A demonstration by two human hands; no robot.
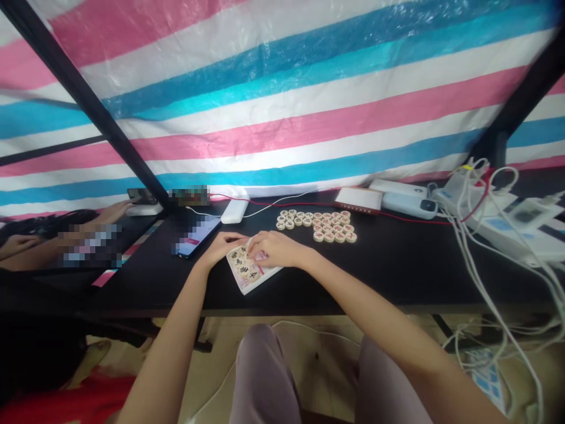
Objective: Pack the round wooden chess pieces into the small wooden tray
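A shallow white box lies tilted near the front of the black table. Round pieces with black Chinese characters show on its face; I cannot tell whether they are real or printed. My left hand is closed on the box's far left edge, fingers curled around it. Over the right part of the box, my right hand has its fingers bent down and pressed together; its fingertips and whatever they hold are hidden. Behind the box, Chinese chess pieces stand in two groups, black-marked pieces and red-marked pieces.
A lit phone lies left of the box, with a white power bank behind. Farther right are a brown-sided box, a white device and tangled white cables. At left, another person's arm rests on the table.
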